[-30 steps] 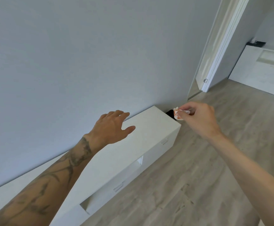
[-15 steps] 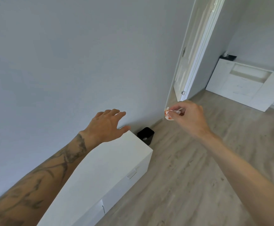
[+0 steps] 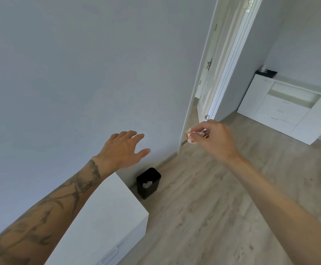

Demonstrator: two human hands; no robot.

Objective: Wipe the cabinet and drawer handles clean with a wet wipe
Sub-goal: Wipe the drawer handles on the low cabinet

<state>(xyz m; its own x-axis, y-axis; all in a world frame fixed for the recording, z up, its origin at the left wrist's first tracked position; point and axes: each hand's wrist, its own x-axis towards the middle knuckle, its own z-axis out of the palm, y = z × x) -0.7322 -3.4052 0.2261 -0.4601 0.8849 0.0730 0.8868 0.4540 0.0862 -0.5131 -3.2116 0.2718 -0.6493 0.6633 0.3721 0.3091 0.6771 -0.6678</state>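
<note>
The right hand (image 3: 216, 139) pinches a crumpled, red-stained wipe (image 3: 190, 136) in a closed fingertip grip, held in the air above the floor (image 3: 203, 207). The left hand (image 3: 122, 148) hovers empty, fingers spread. A black bin (image 3: 148, 183) stands on the floor just past the end edge of the white cabinet (image 3: 102, 217). Released from here, the wipe would likely fall short of the bin.

black bin (image 3: 148, 183), open door (image 3: 211, 73), wood floor (image 3: 213, 207)
</note>
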